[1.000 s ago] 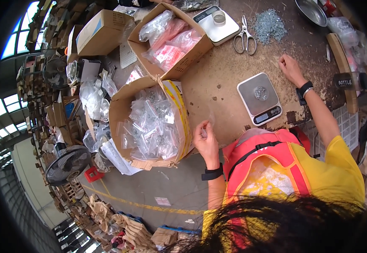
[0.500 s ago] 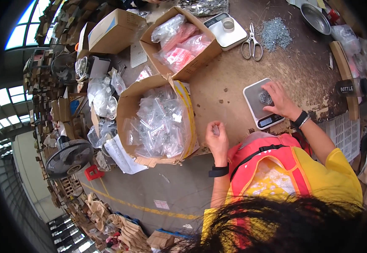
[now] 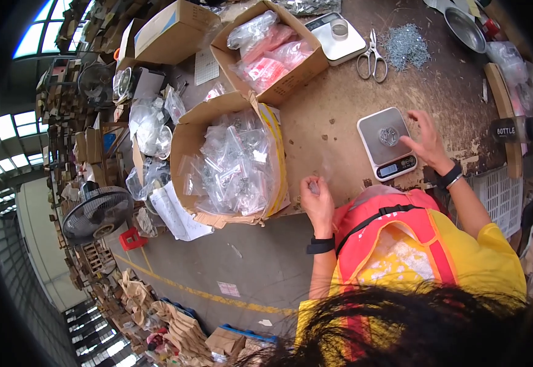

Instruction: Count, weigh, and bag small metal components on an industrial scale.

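A small round dish of metal screws (image 3: 388,136) rests on the grey plate of a white digital scale (image 3: 387,160). Just right of the scale, my right hand (image 3: 428,145) is open, thumb and fingers spread, near the dish with nothing in its grasp. My left hand (image 3: 319,202) is closed at the table's front edge. Its fingers pinch a clear plastic bag (image 3: 313,186), whose thin film is hard to make out. To the left, an open cardboard box (image 3: 184,142) holds many clear bags of small hardware (image 3: 233,174).
Farther back are a box (image 3: 297,76) with red and clear bags, a second scale (image 3: 349,46) bearing a small cup, scissors (image 3: 373,61) and a loose screw pile (image 3: 407,46). A metal bowl (image 3: 465,30) and a dark bottle (image 3: 514,129) are at right.
My right hand has drawn back to the right from the dish on the scale, its fingers now spread. My left hand keeps its pinch. The whole view has shifted slightly.
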`<action>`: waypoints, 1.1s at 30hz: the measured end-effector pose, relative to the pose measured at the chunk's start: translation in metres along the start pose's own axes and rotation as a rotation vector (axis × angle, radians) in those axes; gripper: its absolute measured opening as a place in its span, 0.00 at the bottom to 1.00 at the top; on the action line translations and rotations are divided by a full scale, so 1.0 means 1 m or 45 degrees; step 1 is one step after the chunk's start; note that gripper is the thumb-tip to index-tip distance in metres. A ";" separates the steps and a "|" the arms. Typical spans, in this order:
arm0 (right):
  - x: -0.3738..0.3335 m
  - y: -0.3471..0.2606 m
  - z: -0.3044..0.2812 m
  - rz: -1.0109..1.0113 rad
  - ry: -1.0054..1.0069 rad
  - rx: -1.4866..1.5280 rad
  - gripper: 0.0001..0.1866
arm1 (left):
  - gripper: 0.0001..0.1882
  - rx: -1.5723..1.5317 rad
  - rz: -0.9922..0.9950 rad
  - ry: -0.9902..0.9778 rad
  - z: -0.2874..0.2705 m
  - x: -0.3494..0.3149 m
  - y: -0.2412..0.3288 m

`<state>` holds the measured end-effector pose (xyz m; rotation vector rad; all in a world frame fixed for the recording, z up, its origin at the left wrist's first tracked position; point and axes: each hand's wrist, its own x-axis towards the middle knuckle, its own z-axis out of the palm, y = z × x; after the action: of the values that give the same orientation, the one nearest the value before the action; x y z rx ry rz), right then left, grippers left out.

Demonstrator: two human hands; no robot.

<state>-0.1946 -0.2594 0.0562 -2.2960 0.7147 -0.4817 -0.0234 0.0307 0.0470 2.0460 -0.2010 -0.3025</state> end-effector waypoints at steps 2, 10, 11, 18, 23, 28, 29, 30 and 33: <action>-0.005 0.010 -0.010 0.072 0.057 0.017 0.33 | 0.07 -0.044 0.048 0.010 0.001 0.001 -0.007; -0.026 0.014 -0.006 0.045 0.036 -0.085 0.37 | 0.08 -0.086 0.051 -0.019 0.003 0.002 -0.004; -0.026 0.010 -0.002 0.010 0.030 -0.073 0.39 | 0.08 -0.084 0.051 -0.015 0.002 0.000 -0.004; -0.019 -0.003 0.013 -0.023 -0.038 -0.097 0.46 | 0.09 -0.007 0.079 0.055 -0.006 -0.013 0.010; -0.010 -0.008 0.031 -0.106 -0.037 -0.189 0.49 | 0.09 -0.022 0.032 0.054 -0.010 -0.019 0.001; -0.006 -0.008 0.052 -0.100 -0.008 -0.245 0.44 | 0.09 0.047 0.082 0.012 -0.008 -0.016 0.015; -0.006 -0.002 0.055 -0.107 -0.029 -0.248 0.40 | 0.09 0.044 0.088 0.014 -0.008 -0.015 0.017; -0.003 -0.001 0.057 -0.125 -0.054 -0.246 0.36 | 0.09 0.052 0.094 -0.013 -0.008 -0.013 0.018; -0.006 -0.006 0.061 -0.184 0.012 -0.073 0.31 | 0.08 0.057 0.133 -0.038 -0.003 -0.009 0.016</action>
<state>-0.1659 -0.2223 0.0164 -2.4120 0.5758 -0.5451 -0.0314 0.0277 0.0634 2.0680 -0.3342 -0.2658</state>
